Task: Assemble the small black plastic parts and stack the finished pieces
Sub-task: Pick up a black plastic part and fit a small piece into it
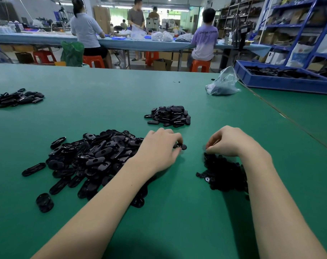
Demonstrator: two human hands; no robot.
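Observation:
My left hand (159, 148) pinches a small black oval plastic part (181, 146) just above the green table (159, 212). My right hand (229, 141) hovers over the far edge of a pile of tiny black round pieces (224, 174), fingers curled down; whether it holds one is hidden. A large heap of black oval parts (95, 157) lies left of my left forearm. A neater stacked pile of oval pieces (170, 115) sits farther back in the middle.
Another small pile of black parts (17, 99) lies at the far left. A clear plastic bag (223, 84) and a blue tray of black parts (282, 77) stand at the back right. Several people work at a long table behind.

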